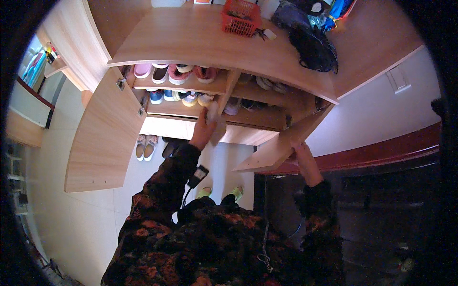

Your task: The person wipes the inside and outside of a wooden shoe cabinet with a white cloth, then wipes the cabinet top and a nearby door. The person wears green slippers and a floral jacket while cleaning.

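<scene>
My left hand (203,130) is in front of a wooden shoe cabinet, its fingers around a pale, blurred item (217,131) that may be a shoe. My right hand (301,152) grips the edge of the cabinet's right door (275,153), which is swung outward. The left door (103,139) also stands ajar. Pink-lined slippers (179,75) and a pale pink shoe (142,70) are on the upper left shelf. Dark blue shoes (156,97) and yellowish-soled shoes (189,100) sit below them. Behind the right door, shadowed footwear (264,83) is hard to make out.
On the countertop (171,35) are a red plastic basket (241,19) and a black bag (315,50). Slip-on shoes (146,147) and dark shoes (171,147) stand on the floor under the cabinet. A dark door panel (375,214) is at the right.
</scene>
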`<action>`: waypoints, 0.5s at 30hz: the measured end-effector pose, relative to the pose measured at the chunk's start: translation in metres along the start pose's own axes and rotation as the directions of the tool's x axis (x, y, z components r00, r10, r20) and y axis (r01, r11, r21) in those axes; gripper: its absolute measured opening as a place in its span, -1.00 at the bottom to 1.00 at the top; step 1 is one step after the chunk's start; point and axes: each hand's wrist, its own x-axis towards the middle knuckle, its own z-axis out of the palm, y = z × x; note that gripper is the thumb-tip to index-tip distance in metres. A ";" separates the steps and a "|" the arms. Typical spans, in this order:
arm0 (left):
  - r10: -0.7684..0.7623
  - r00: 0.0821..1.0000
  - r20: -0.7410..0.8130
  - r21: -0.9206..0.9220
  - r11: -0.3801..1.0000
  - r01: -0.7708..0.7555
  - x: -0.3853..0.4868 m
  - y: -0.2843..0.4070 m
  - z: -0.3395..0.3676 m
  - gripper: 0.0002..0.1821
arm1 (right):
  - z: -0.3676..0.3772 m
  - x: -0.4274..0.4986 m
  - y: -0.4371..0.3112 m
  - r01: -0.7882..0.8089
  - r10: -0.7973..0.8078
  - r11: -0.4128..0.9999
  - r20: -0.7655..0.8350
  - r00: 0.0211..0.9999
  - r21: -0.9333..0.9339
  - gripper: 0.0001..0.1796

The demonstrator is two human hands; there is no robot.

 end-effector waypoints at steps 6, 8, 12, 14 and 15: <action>0.031 0.977 -0.213 -0.525 0.839 -0.141 0.077 0.097 0.026 -0.25 | -0.008 0.008 0.008 0.103 -0.098 0.983 0.041 0.994 -0.151 -0.35; 0.117 0.968 -0.224 -0.482 0.850 -0.214 0.100 0.100 0.045 -0.26 | -0.009 0.005 0.009 0.174 -0.172 0.951 0.030 0.985 -0.255 -0.35; 0.393 0.903 -0.173 -0.069 0.910 -0.410 0.125 0.073 0.079 -0.24 | -0.045 0.038 0.066 0.427 -0.376 0.664 0.219 0.900 -0.614 -0.36; 0.450 0.868 -0.208 0.108 0.893 -0.437 0.131 0.065 0.088 -0.28 | -0.047 0.037 0.065 0.250 -0.234 0.853 0.092 0.968 -0.458 -0.36; 0.449 0.856 -0.256 0.177 0.892 -0.415 0.129 0.066 0.087 -0.33 | -0.019 0.018 0.029 0.096 -0.095 0.960 0.015 0.995 -0.262 -0.36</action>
